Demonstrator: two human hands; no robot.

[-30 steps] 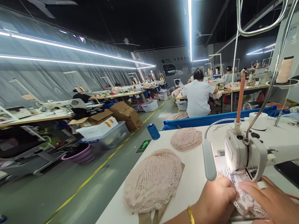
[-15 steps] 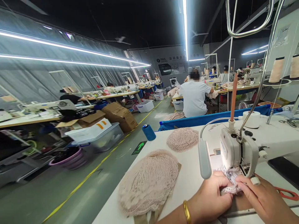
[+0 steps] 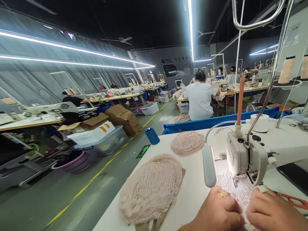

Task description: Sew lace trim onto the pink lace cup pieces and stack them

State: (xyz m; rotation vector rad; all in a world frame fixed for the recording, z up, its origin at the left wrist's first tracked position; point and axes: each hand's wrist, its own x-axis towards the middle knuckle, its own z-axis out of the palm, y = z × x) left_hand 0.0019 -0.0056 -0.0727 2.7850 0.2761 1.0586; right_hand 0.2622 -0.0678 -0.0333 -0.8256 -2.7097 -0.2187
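A pale pink lace piece (image 3: 237,190) lies under the needle area of a white sewing machine (image 3: 240,154) and stretches toward me. On its left edge is my left hand (image 3: 218,208), closed with curled fingers and wearing a ring. My right hand (image 3: 271,208) is closed on the lace's right edge, just below the machine head. The fingertips of both hands are partly hidden. A lit lamp (image 3: 209,166) hangs just beyond my left hand. Red-handled scissors (image 3: 295,200) lie to the right of my right hand.
Two piles of lace, a large one (image 3: 151,189) and a smaller one (image 3: 187,143), lie on the table's left side. A blue thread cone (image 3: 152,136) stands at its edge. A dark phone-like slab (image 3: 293,176) rests under the machine arm. A co-worker (image 3: 199,99) sits ahead.
Both hands have come nearer to me and moved apart. The lace, bunched between my fingers before, now lies spread out under the machine head.
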